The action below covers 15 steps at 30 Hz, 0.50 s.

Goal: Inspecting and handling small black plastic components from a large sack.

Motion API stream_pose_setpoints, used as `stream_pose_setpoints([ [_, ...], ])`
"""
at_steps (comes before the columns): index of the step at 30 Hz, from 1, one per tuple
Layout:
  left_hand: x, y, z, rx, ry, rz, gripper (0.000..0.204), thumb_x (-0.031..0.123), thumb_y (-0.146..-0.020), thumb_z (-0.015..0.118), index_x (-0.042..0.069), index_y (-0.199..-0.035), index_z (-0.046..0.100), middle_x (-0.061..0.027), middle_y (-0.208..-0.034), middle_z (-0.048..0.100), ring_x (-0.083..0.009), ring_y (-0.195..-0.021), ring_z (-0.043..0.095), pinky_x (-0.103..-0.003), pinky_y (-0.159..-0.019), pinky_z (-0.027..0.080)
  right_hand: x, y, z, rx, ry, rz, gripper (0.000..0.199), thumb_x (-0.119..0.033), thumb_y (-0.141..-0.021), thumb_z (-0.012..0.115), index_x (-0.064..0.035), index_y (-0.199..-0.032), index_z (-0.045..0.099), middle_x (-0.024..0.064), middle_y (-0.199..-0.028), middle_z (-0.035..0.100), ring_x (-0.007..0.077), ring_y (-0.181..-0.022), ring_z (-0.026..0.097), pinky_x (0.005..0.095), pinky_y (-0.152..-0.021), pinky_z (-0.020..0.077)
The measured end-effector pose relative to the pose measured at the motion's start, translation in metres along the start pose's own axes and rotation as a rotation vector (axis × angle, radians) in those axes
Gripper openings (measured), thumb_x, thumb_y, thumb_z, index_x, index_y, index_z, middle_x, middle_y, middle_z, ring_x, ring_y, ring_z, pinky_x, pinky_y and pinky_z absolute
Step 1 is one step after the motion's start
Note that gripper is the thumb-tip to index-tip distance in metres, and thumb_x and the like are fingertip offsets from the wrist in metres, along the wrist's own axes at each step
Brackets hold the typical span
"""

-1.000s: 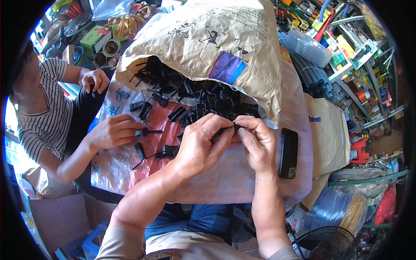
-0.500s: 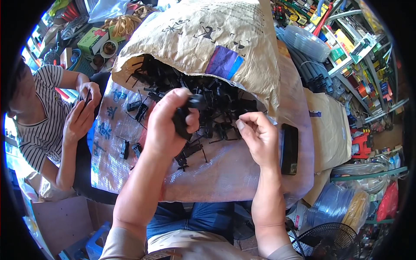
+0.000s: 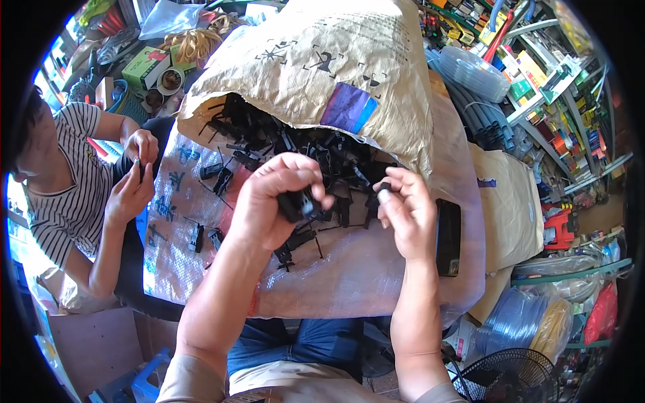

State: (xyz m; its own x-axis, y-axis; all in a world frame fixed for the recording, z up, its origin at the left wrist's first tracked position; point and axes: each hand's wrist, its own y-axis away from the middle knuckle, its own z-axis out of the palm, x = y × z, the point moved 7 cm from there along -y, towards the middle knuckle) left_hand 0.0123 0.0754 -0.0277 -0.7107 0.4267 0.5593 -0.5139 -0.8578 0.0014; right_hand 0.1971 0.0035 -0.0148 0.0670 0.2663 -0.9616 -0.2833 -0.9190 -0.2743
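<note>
My left hand [image 3: 265, 201] is closed round a black plastic part [image 3: 291, 205], held above the near side of a pile. Between the thumb and fingertips of my right hand [image 3: 408, 218] is a small black piece [image 3: 384, 187], its exact kind unclear. Beyond both hands, many similar black parts [image 3: 339, 151] with thin prongs spill from the mouth of a large tan paper sack [image 3: 295, 74] lying on its side. A few loose parts [image 3: 196, 238] rest on the woven plastic covering [image 3: 329, 285] left of my left forearm.
A black phone-like slab [image 3: 448, 238] lies right of my right hand. Across to the left sits a person in a striped shirt [image 3: 74, 161], fingers raised round something small. Shelves of packaged goods [image 3: 544, 74] line the right, with a fan [image 3: 510, 376] below.
My left hand has lowered slightly and turned, showing more of the black part. My right fingers have lifted a little from the pile, and a small black piece now shows in them.
</note>
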Motion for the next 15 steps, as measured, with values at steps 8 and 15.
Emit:
stream_pose_setpoints([
  [8,-0.011,0.018,0.036,-0.132,-1.214,0.142,0.027,0.002,-0.077,0.072,-0.002,-0.104,0.066,-0.0024,-0.090,0.066,-0.0079,-0.075,0.056,-0.024,-0.069,0.048,0.018,0.000,-0.008,-0.025,-0.227,0.248,0.015,-0.020,-0.091,0.066,-0.0065,-0.088,0.059,-0.0031,-0.067,0.055,0.0037,-0.050,0.046,0.0180,-0.042,0.0320],
  [15,-0.012,0.026,0.048,-0.169,-1.394,0.473,0.057,0.011,-0.071,0.080,0.001,-0.122,0.057,-0.0116,-0.106,0.066,-0.0202,-0.084,0.064,-0.030,-0.073,0.052,0.019,0.004,-0.009,0.146,-0.140,0.271,0.020,-0.020,-0.090,0.068,-0.0097,-0.077,0.057,-0.0047,-0.064,0.053,0.0027,-0.049,0.044,0.0179,-0.041,0.0301],
])
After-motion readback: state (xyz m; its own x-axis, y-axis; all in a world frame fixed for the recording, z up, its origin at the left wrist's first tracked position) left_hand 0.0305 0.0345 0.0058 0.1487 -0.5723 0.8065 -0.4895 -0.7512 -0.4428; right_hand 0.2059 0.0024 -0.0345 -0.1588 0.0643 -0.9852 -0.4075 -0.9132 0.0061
